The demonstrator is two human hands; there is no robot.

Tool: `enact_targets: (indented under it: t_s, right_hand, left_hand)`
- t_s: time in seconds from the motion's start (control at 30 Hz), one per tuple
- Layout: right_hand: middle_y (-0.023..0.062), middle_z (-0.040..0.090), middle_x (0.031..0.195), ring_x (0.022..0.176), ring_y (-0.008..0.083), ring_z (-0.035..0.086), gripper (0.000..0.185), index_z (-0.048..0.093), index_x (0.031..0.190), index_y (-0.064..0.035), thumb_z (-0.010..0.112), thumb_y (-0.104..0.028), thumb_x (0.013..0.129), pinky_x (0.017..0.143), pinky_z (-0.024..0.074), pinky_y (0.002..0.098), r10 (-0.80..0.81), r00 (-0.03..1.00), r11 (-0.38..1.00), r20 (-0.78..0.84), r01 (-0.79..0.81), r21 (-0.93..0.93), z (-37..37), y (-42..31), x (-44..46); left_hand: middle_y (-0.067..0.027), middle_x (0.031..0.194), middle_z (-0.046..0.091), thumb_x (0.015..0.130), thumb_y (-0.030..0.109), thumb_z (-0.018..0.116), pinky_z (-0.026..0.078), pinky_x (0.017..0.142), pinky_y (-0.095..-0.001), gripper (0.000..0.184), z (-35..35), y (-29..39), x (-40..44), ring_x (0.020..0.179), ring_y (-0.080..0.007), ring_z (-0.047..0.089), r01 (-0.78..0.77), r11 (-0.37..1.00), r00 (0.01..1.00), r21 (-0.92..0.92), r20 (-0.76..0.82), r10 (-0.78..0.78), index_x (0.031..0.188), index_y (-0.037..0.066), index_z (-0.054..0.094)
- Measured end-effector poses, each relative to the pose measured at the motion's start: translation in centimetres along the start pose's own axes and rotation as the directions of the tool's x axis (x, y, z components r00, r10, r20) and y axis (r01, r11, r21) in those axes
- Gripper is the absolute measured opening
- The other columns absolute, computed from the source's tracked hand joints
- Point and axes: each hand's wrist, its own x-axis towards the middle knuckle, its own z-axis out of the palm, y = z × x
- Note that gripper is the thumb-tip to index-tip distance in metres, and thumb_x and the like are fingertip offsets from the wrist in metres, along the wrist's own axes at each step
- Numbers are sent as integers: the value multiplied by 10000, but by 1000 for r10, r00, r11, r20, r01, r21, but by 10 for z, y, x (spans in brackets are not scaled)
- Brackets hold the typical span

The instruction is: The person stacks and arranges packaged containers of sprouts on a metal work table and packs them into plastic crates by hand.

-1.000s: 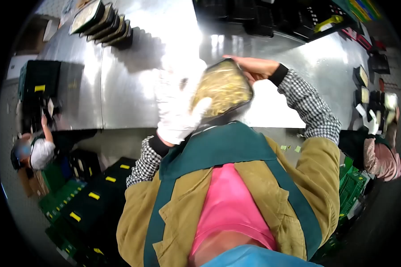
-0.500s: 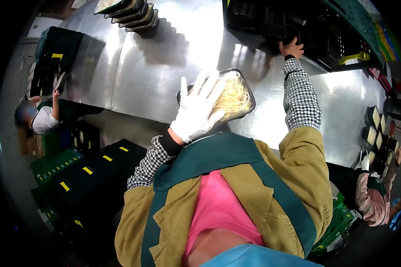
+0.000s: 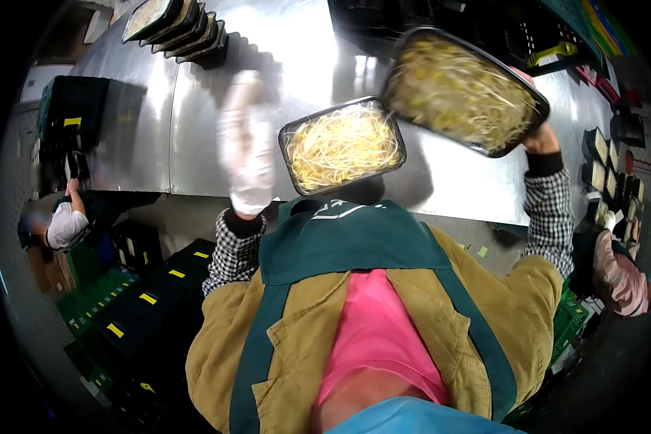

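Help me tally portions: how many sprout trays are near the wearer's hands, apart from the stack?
2: one tray lies on the metal table; another tray is in the right hand, possibly hiding more behind it.

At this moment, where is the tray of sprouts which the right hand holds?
In the head view, the held tray is upper right of centre, in the right hand, beside the other sprout tray.

Tan jacket (image 3: 521,311), pink top (image 3: 383,325), green apron (image 3: 354,246) with white markings (image 3: 338,212); checked black-and-white sleeves (image 3: 548,210) end in black cuffs (image 3: 545,164), and the left hand (image 3: 247,148) wears a white glove (image 3: 249,170).
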Motion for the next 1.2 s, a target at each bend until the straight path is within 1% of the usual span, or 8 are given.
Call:
enact_targets:
  t_s: [0.1,0.17,0.27,0.6,0.97,1.1,1.17,1.2]
  right_hand:
    - [104,621,1112,957,167,637,509,465,1275,-34,372,-437,978,771,559,302,172,984,982,43,-167,-92,77,21,30]
    - [90,664,892,692,134,673,521,512,1203,3,412,-450,967,547,565,230,581,803,792,131,-520,-320,78,48,77]
    - [73,609,583,392,99,566,551,595,821,3,445,-514,935,360,454,161,350,937,706,-1,-264,-657,106,26,80]
    - [111,624,919,723,169,635,311,496,1147,-14,535,-222,919,550,542,303,598,760,650,253,-276,-708,40,263,77]
    - [149,585,874,589,248,632,229,405,1089,-6,514,-86,904,464,522,331,113,980,971,164,-73,-228,215,331,269]
    - [153,568,718,582,239,628,131,348,991,-11,446,-68,924,458,518,344,-59,995,896,-85,15,-445,300,356,374]
    - [129,593,723,703,248,659,140,362,991,-15,454,-102,931,446,519,338,70,984,942,-166,-120,-312,339,326,397]
    - [144,606,753,738,281,657,154,377,984,-18,477,-116,918,483,520,365,-60,975,893,-214,-44,-448,343,352,424]
  left_hand:
    - [-188,1351,460,914,252,494,324,1064,-422,543,-4,58,20,1267,-320,423,-431,902,874,-36,-267,407,1342,-65,387]
    - [-211,1413,376,873,431,528,124,1136,-463,661,-2,95,18,1337,-374,300,-471,784,870,404,358,339,1394,54,374]
    - [-180,1486,249,852,409,546,52,1097,-582,638,34,74,-6,1380,-371,195,-378,748,772,545,632,-69,1410,152,373]
    - [-159,1472,278,843,419,536,134,1056,-630,666,16,54,-6,1368,-378,221,-374,806,750,459,661,-29,1428,173,334]
    - [-81,1497,284,840,239,522,130,1081,-603,586,-142,-64,94,1364,-344,273,-518,544,755,660,652,-73,1405,198,369]
    - [-52,1480,327,819,66,448,138,1071,-604,565,-205,-145,147,1381,-302,254,-464,538,804,704,589,-78,1365,210,427]
    - [-76,1461,352,829,-46,484,282,1100,-338,489,-221,-155,174,1360,-299,285,-368,701,826,611,560,-54,1283,128,534]
    - [-105,1453,356,839,-42,490,279,1100,-347,467,-224,-168,185,1351,-305,302,114,974,875,194,445,-191,1274,119,541]
